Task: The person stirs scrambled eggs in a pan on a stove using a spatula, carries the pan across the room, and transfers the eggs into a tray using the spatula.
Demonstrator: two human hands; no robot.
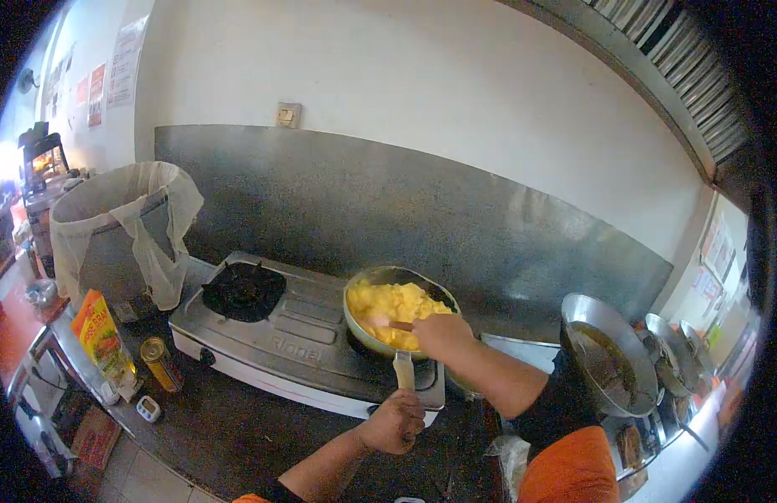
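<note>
Yellow, lumpy food (pixel 387 302) fills much of a round pan (pixel 361 336) on the right burner of a silver two-burner stove (pixel 300 331). My left hand (pixel 394 422) is wrapped round the pan's pale handle (pixel 404 374), in front of the stove. Over the pan's right side, my right hand (pixel 443 335) is closed on a brown utensil (pixel 400 325), whose far end reaches into the food.
Left of the stove stand a cloth-draped pot (pixel 111 260), a yellow pouch (pixel 101 339), a gold can (pixel 160 365) and a small white timer (pixel 148 409). A large metal wok (pixel 610 356) holding dark liquid is at the right, with more pans (pixel 672 356) beyond.
</note>
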